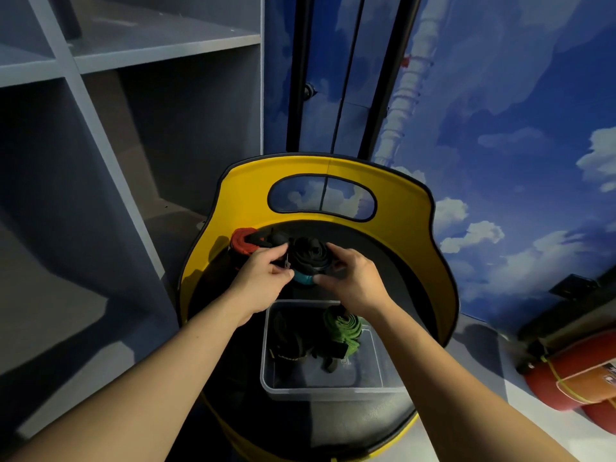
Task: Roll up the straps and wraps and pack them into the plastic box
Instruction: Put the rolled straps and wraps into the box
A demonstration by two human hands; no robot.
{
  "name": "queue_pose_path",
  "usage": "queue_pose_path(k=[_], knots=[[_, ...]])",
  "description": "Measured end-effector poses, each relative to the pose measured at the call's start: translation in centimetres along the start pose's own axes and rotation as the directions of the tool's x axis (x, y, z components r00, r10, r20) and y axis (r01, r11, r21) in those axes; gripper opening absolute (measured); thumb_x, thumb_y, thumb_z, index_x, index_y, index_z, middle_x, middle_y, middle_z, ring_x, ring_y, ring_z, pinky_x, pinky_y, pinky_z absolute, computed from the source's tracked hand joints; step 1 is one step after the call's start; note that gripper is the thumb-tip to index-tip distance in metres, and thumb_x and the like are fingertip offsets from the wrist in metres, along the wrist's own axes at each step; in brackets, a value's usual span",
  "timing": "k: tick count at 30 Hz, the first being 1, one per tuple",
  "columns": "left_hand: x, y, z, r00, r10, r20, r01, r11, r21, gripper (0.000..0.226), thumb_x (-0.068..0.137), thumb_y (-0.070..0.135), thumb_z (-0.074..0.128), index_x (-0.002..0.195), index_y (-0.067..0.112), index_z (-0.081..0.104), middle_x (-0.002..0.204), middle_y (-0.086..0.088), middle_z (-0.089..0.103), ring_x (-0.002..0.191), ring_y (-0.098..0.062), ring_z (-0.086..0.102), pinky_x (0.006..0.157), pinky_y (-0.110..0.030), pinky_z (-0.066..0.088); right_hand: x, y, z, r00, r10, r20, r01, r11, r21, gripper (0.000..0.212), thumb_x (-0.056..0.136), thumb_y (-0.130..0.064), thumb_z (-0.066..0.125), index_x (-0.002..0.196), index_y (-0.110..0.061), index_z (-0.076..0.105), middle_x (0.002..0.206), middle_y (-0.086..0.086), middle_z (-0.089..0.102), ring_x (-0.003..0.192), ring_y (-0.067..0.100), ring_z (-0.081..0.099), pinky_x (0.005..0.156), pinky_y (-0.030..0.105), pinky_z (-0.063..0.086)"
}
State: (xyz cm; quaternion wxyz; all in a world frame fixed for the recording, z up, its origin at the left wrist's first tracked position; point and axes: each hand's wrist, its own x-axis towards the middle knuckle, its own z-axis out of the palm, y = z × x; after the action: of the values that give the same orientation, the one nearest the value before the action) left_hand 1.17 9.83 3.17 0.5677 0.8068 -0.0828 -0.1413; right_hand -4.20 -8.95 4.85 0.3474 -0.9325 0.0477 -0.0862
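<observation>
Both hands at frame centre grip one rolled black strap (pixel 311 258) with a teal band at its lower edge: left hand (pixel 263 278) pinches its left side, right hand (pixel 353 278) curls round its right. The clear plastic box (pixel 376 358) sits directly below them in frame, near, already holding a green roll (pixel 343 328) and dark straps. A red roll (pixel 241 241) lies upper left of the hands. Coil looks tight, soft.

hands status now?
Left hand: grips the rolled black strap with teal end.
Right hand: grips the same roll.
</observation>
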Motion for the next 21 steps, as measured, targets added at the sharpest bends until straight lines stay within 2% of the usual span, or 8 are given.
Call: queue_pose_path(k=[3, 5, 8, 10, 13, 16, 18, 21], knots=[[-1.0, 0.9, 0.4, 0.994, 0.100, -0.039, -0.098, 0.994, 0.040, 0.056, 0.094, 0.010, 0.069, 0.147, 0.020, 0.051, 0.131, 0.003, 0.051, 0.092, -0.011, 0.063, 0.081, -0.018, 0.048, -1.1, -0.1, -1.4, 1.000, -0.003, 0.004, 0.003, 0.999, 0.032, 0.067, 0.082, -0.031, 0.082, 0.142, -0.021, 0.054, 0.118, 0.003, 0.063, 0.106, 0.014, 0.062, 0.084, 0.015, 0.041], [-1.5, 1.1, 0.6, 0.989, 0.143, -0.048, -0.140, 0.988, 0.059, 0.053, 0.093, 0.014, 0.072, 0.142, 0.024, 0.056, 0.127, 0.003, 0.055, 0.100, -0.012, 0.062, 0.089, -0.024, 0.052, -2.0, -0.1, -2.3, 1.000, -0.012, 0.008, 0.012, 0.999, 0.040, 0.065, 0.084, -0.030, 0.080, 0.142, -0.021, 0.054, 0.119, 0.003, 0.060, 0.108, 0.012, 0.060, 0.086, 0.010, 0.040], [-2.5, 1.2, 1.2, 0.986, 0.166, -0.027, -0.165, 0.985, 0.047, 0.049, 0.089, 0.019, 0.076, 0.134, 0.031, 0.060, 0.125, 0.003, 0.062, 0.113, -0.013, 0.061, 0.105, -0.039, 0.050, -3.4, -0.1, -3.6, 1.000, -0.006, 0.018, 0.005, 0.998, 0.056, 0.065, 0.085, -0.028, 0.079, 0.143, -0.022, 0.052, 0.121, 0.005, 0.056, 0.115, 0.020, 0.060, 0.102, 0.031, 0.048], [-3.4, 1.6, 2.0, 0.984, 0.176, -0.007, -0.176, 0.984, -0.015, 0.048, 0.089, 0.015, 0.076, 0.131, 0.030, 0.060, 0.123, -0.001, 0.062, 0.111, -0.013, 0.064, 0.104, -0.038, 0.051, -4.3, 0.1, -4.5, 0.999, 0.013, 0.044, -0.015, 0.998, 0.055, 0.066, 0.082, -0.033, 0.079, 0.141, -0.024, 0.053, 0.123, 0.005, 0.057, 0.114, 0.020, 0.062, 0.104, 0.039, 0.049], [-4.6, 2.1, 3.2, 0.983, 0.183, 0.003, -0.183, 0.982, -0.048, 0.047, 0.088, 0.012, 0.076, 0.129, 0.029, 0.060, 0.120, -0.005, 0.062, 0.104, -0.015, 0.066, 0.096, -0.032, 0.054, -5.8, 0.4, -5.7, 0.995, 0.051, 0.085, -0.060, 0.993, 0.098, 0.069, 0.076, -0.045, 0.078, 0.137, -0.027, 0.053, 0.124, -0.002, 0.063, 0.112, 0.011, 0.065, 0.101, 0.039, 0.052], [-5.6, 2.3, 4.1, 0.976, 0.217, -0.008, -0.217, 0.976, -0.033, 0.045, 0.087, 0.013, 0.078, 0.121, 0.036, 0.059, 0.116, -0.006, 0.063, 0.100, -0.017, 0.067, 0.093, -0.032, 0.056, -7.0, 1.0, -6.6, 0.988, 0.091, 0.124, -0.109, 0.983, 0.147, 0.066, 0.079, -0.032, 0.084, 0.136, -0.024, 0.051, 0.122, -0.009, 0.065, 0.107, 0.002, 0.064, 0.095, 0.024, 0.053], [-6.5, 2.5, 4.7, 0.974, 0.225, 0.006, -0.225, 0.974, -0.033, 0.045, 0.085, 0.015, 0.080, 0.114, 0.041, 0.059, 0.114, -0.006, 0.063, 0.096, -0.016, 0.068, 0.091, -0.032, 0.056, -7.7, 1.4, -7.0, 0.987, 0.105, 0.119, -0.121, 0.984, 0.132, 0.074, 0.074, -0.036, 0.088, 0.135, -0.024, 0.048, 0.119, -0.012, 0.063, 0.101, -0.004, 0.062, 0.085, 0.014, 0.051], [-7.3, 2.1, 5.6, 0.971, 0.232, 0.062, -0.230, 0.973, -0.029, 0.044, 0.074, 0.038, 0.085, 0.107, 0.054, 0.061, 0.109, 0.002, 0.066, 0.093, -0.015, 0.071, 0.091, -0.045, 0.058, -8.5, 1.9, -7.5, 0.986, 0.125, 0.107, -0.134, 0.988, 0.075, 0.085, 0.063, -0.047, 0.092, 0.133, -0.027, 0.048, 0.118, -0.010, 0.063, 0.104, 0.006, 0.064, 0.093, 0.030, 0.054]])
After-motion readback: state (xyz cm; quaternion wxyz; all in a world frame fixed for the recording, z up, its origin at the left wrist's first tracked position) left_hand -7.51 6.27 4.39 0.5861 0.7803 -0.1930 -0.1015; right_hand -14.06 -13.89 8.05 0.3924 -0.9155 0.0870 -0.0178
